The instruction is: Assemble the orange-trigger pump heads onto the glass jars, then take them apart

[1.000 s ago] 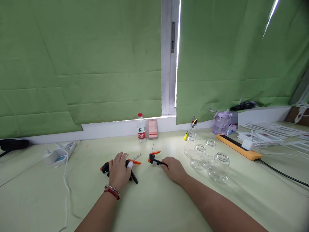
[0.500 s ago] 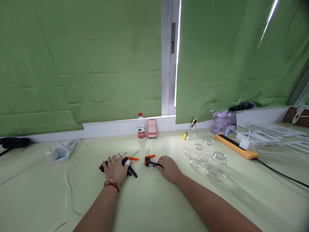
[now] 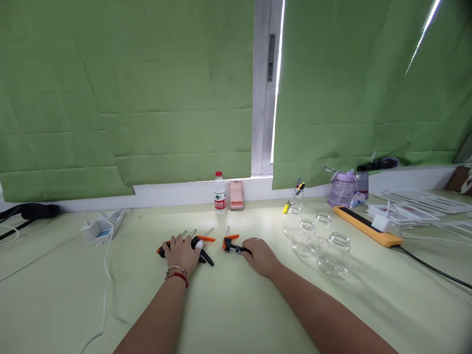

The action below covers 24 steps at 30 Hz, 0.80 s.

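Note:
My right hand (image 3: 261, 256) pinches the black end of a black-and-orange piece that looks like a trigger spray head (image 3: 227, 244). Its thin pale rod points away from me, and an orange part sticks out to the right. Several similar black-and-orange spray heads (image 3: 207, 256) lie bunched to the left. Spread flat over that bunch is my left hand (image 3: 183, 254), fingers apart, covering much of them. On the table right of my right hand stand several clear bottles (image 3: 334, 255) with open threaded necks.
Behind the hands stand a red-capped water bottle (image 3: 220, 194) and a pink box (image 3: 236, 195). An orange power strip (image 3: 365, 228), papers (image 3: 405, 212) and a purple jug (image 3: 342, 189) lie to the right. At left are a white power strip (image 3: 106, 228) and its cable.
The camera view has turned slightly left, so everything appears shifted a little to the right. Both hands keep nearly the same places on the spray heads.

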{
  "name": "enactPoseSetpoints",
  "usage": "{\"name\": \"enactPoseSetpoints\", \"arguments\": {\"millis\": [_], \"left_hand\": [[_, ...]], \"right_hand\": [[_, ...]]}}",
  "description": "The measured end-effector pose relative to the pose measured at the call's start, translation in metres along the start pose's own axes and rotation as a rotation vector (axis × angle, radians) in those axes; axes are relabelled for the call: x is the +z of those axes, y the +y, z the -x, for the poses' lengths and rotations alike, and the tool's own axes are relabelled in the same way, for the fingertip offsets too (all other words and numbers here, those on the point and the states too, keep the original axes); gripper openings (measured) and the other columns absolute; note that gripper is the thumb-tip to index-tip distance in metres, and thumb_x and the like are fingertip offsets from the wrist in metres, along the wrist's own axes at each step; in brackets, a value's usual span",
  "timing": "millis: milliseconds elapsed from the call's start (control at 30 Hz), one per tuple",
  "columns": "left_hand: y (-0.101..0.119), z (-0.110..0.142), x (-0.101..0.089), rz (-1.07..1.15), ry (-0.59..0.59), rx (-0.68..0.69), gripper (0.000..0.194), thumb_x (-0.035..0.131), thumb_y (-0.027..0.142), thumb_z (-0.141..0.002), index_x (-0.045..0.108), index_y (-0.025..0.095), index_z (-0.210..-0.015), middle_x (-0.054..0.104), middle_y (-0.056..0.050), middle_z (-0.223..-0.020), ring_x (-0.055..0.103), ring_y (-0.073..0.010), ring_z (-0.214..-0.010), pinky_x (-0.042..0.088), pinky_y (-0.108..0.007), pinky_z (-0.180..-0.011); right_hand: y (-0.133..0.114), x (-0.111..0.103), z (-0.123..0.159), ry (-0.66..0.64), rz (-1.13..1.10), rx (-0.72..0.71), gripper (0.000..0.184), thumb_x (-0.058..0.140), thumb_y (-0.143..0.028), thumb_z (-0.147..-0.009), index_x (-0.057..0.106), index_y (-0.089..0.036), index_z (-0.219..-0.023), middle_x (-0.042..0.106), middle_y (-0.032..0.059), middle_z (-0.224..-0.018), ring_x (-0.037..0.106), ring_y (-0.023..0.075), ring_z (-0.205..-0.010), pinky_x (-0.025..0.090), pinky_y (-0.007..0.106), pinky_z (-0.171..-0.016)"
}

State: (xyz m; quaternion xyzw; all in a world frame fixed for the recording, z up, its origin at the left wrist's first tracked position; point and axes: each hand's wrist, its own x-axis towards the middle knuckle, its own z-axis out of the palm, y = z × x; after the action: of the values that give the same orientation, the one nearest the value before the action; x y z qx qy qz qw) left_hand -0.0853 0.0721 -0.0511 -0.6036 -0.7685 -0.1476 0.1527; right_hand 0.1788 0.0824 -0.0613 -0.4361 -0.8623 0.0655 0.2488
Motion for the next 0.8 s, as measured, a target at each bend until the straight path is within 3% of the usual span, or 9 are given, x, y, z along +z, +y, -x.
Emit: {"name": "enactPoseSetpoints", "arguments": {"millis": [533,800], "left_hand": [[-0.0023,-0.0041,0.0061,0.036,0.026,0.002,0.054,0.031,0.055,-0.08,0.062,0.017,-0.104,0.056,-0.015,-0.115,0.036,-0.0359,-0.118,0.012,-0.057,-0.099],[-0.007,-0.0031,-0.0022,0.15,0.149,0.001,0.047,0.032,0.044,-0.083,0.058,0.016,-0.111,0.06,-0.014,-0.112,0.041,-0.0321,-0.114,0.013,-0.057,-0.1]], "right_hand": [[0.0018,0.0025,-0.0013,-0.008,0.017,0.041,0.016,0.047,-0.026,-0.086,0.06,-0.018,-0.085,0.062,0.0044,-0.089,0.054,0.0177,-0.087,0.034,0.027,-0.076],[0.002,0.0001,-0.0007,-0.04,0.03,0.036,0.018,0.045,-0.027,-0.086,0.06,-0.018,-0.092,0.062,0.0054,-0.09,0.054,0.0183,-0.089,0.034,0.028,-0.077]]}}
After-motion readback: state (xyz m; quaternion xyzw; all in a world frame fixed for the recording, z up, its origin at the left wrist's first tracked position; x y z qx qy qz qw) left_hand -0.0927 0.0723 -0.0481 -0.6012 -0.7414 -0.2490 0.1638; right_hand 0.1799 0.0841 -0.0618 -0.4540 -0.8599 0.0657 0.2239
